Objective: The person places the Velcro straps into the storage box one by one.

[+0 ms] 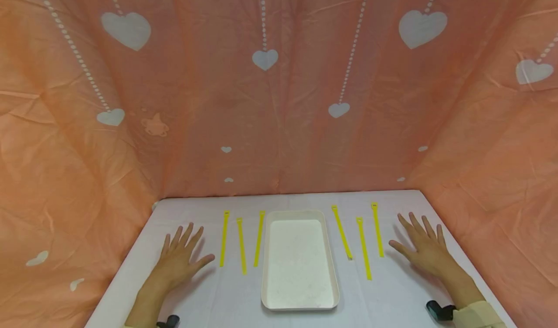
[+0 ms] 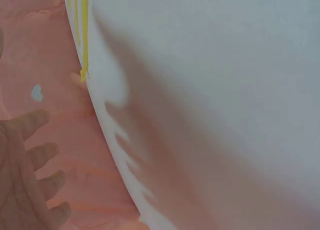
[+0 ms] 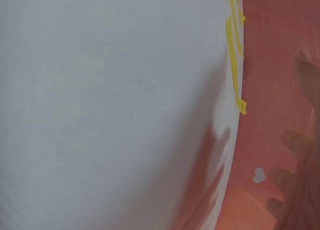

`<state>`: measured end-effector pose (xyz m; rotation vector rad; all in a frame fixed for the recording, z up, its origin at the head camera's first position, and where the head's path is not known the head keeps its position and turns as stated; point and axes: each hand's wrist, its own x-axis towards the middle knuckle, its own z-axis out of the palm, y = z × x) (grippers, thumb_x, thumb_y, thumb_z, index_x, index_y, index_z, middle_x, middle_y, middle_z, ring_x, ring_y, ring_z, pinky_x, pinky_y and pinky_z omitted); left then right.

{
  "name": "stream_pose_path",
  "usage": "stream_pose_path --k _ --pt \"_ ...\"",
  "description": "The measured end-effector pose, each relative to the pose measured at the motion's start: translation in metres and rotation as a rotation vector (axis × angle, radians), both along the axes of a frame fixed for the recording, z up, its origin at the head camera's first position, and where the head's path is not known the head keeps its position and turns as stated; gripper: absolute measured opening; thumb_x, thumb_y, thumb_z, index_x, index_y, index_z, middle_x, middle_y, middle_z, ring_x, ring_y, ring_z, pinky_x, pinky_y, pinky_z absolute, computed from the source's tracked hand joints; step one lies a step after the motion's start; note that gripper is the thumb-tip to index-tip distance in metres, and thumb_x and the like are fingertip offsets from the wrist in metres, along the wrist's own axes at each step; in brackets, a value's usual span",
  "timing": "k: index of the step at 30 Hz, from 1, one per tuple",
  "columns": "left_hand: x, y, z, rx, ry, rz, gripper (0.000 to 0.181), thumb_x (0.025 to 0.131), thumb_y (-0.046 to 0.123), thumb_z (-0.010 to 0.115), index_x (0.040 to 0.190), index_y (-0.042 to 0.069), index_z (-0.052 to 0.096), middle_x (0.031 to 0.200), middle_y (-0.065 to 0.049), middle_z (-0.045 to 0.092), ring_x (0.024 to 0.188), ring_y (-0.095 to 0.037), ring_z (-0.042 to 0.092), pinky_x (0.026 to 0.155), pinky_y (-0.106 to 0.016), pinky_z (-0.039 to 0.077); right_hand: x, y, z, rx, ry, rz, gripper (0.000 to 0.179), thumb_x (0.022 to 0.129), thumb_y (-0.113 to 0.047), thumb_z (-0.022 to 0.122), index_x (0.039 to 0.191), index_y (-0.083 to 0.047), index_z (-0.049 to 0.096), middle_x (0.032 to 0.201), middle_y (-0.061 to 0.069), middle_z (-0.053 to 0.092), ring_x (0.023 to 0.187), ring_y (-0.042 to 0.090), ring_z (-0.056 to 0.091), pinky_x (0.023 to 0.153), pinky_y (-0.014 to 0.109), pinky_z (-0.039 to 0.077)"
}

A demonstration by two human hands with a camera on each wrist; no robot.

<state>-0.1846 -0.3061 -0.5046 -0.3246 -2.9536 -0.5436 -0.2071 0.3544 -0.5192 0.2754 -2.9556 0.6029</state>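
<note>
Both hands hover over the white table, fingers spread, holding nothing. My left hand (image 1: 176, 260) is left of three flat yellow straps, and the nearest is the outer strap (image 1: 224, 239). These straps look like cable ties, each with a wider head at the far end. On the other side, my right hand (image 1: 425, 250) is beside three more, closest to the rightmost strap (image 1: 377, 230). Between the two groups lies a shallow white rectangular tray (image 1: 264, 260). Fingers of the left hand (image 2: 25, 175) and right hand (image 3: 297, 175) show at the edges of their wrist views.
A white cloth (image 1: 235, 296) covers the table. Orange-pink curtains (image 1: 279, 124) with white hearts enclose it at the back and both sides. A dark wrist device (image 1: 440, 311) sits by the right sleeve, and another device (image 1: 169, 321) is at the left wrist.
</note>
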Motion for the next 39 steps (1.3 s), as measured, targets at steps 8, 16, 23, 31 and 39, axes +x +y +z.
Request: stream_pose_path --k 8,16,23,31,39 --pt "0.001 0.008 0.002 -0.023 0.002 -0.013 0.091 0.097 0.062 0.070 0.162 0.003 0.045 0.170 -0.031 0.029 0.156 -0.060 0.018 0.125 -0.076 0.007 -0.002 -0.005 0.002 -0.013 -0.002 0.021 0.090 0.103 -0.058 0.064 0.172 -0.015 0.025 0.173 0.032 0.018 0.158 0.061 0.005 0.122 0.075 -0.016" --pt "0.004 0.022 0.006 -0.008 -0.026 -0.036 0.092 0.097 0.061 0.070 0.165 0.006 0.042 0.173 -0.029 0.026 0.159 -0.056 0.014 0.127 -0.073 0.004 -0.008 -0.012 0.003 -0.004 -0.023 0.028 0.090 0.103 -0.060 0.063 0.171 -0.014 0.026 0.173 0.032 0.019 0.157 0.061 0.007 0.123 0.076 -0.013" --pt "0.004 0.035 0.001 -0.033 0.010 -0.067 0.091 0.095 0.062 0.072 0.163 0.006 0.045 0.171 -0.028 0.031 0.157 -0.056 0.021 0.127 -0.072 0.008 -0.014 -0.018 0.005 -0.041 -0.041 0.047 0.092 0.103 -0.060 0.064 0.171 -0.012 0.026 0.173 0.033 0.018 0.158 0.061 0.007 0.124 0.075 -0.012" --pt "0.008 0.056 0.002 -0.026 0.005 -0.112 0.093 0.097 0.065 0.069 0.166 0.009 0.041 0.173 -0.024 0.028 0.160 -0.052 0.018 0.129 -0.069 0.008 -0.025 -0.023 0.005 -0.042 -0.033 0.057 0.093 0.101 -0.058 0.067 0.170 -0.009 0.028 0.170 0.036 0.022 0.154 0.063 0.015 0.123 0.078 -0.003" --pt "0.012 0.075 -0.002 -0.047 -0.018 -0.182 0.099 0.096 0.074 0.063 0.167 0.009 0.040 0.175 -0.021 0.028 0.163 -0.046 0.014 0.130 -0.065 0.005 -0.032 -0.029 0.005 -0.093 -0.034 0.081 0.094 0.099 -0.052 0.072 0.166 0.000 0.031 0.165 0.042 0.027 0.151 0.064 0.022 0.122 0.079 0.010"
